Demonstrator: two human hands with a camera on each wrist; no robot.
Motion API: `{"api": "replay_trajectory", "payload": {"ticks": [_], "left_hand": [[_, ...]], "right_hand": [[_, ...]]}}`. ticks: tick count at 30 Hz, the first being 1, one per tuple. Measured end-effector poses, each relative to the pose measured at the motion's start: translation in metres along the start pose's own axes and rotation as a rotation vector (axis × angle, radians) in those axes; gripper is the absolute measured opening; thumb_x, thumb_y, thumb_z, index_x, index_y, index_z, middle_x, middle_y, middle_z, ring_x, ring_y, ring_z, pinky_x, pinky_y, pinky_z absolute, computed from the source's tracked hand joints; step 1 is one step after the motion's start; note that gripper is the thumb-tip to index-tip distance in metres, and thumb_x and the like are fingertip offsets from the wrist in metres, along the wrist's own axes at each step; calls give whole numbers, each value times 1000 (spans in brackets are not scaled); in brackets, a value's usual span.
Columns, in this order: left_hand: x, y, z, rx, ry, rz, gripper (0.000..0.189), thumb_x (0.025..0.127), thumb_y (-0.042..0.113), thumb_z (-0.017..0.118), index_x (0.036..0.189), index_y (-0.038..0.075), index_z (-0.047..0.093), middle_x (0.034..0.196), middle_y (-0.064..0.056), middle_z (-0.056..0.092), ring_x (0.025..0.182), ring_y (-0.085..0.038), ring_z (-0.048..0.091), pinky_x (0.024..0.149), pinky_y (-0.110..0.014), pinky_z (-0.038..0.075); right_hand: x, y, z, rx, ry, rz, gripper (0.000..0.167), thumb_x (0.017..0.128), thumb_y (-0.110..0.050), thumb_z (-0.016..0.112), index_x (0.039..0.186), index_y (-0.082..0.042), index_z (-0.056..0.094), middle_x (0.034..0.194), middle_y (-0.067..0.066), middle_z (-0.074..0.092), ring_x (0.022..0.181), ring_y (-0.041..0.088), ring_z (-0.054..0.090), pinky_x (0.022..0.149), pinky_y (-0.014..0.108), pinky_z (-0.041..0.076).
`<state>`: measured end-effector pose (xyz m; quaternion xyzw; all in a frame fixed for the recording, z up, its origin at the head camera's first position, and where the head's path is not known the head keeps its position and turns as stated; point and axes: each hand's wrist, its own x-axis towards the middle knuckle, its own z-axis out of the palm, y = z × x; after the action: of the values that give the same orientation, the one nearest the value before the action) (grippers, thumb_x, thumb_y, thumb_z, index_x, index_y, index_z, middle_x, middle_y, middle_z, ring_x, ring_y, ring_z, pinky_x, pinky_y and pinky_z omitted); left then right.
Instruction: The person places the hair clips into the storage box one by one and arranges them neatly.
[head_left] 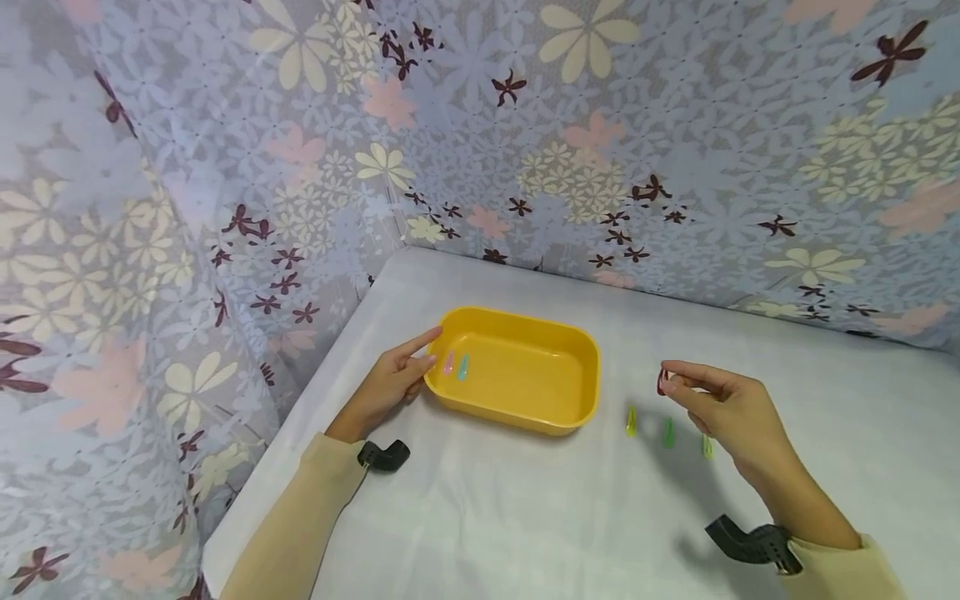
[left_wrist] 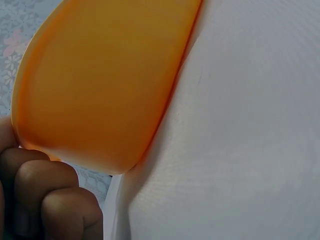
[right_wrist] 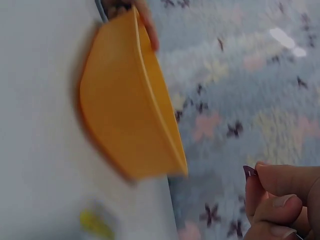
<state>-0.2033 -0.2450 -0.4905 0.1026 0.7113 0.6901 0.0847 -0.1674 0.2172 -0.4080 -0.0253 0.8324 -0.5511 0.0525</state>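
The right hand (head_left: 726, 412) pinched a red clip (head_left: 662, 382) – right of the yellow tray (head_left: 517, 383), long from left to right. The left hand (head_left: 384, 385) pinched its left end.

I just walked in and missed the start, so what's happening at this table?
A person's left hand grips the left end of a yellow tray, while their right hand pinches a dark red clip above the table, right of the tray. A pink clip and a blue clip lie inside the tray. A yellow clip, a green clip and a yellow-green clip lie outside it.
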Motion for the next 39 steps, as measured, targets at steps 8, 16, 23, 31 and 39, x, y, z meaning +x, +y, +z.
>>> {"api": "replay_trajectory", "payload": {"ticks": [8,16,23,31,39], "left_hand": [[1,0,0,-7,-4,28,51,106,17,58,156,15,45,58,-2,41,49,-14,35,47,-25,32],[2,-2,2,-1,-3,2,51,106,23,60,155,19,47,59,-2,42,49,-14,36,48,-24,33],[1,-1,-1,8,12,-13,50,105,25,60,154,23,49,60,-3,42,50,-15,36,48,-24,34],[1,-3,0,-7,4,-9,50,106,24,60,154,23,48,60,-2,42,50,-15,36,48,-25,33],[1,0,-1,3,9,-4,50,106,21,59,155,19,47,59,-3,41,50,-14,36,48,-25,34]], "right_hand": [[28,-21,42,-58,-82,-54,49,94,-40,75,133,-11,69,101,4,68,53,13,42,47,29,37],[50,-31,71,-44,-138,-33,49,93,-35,78,133,-8,68,105,8,71,55,13,45,50,26,39],[66,-43,102,-62,-166,-18,47,91,-31,80,131,-8,70,103,9,69,58,13,47,50,25,41],[78,-51,145,-108,-212,-15,37,91,-18,80,125,-6,73,95,5,72,60,15,50,50,23,42],[92,-53,185,-135,-249,-22,33,88,-15,82,118,-5,76,88,3,73,61,16,52,52,23,43]]}}
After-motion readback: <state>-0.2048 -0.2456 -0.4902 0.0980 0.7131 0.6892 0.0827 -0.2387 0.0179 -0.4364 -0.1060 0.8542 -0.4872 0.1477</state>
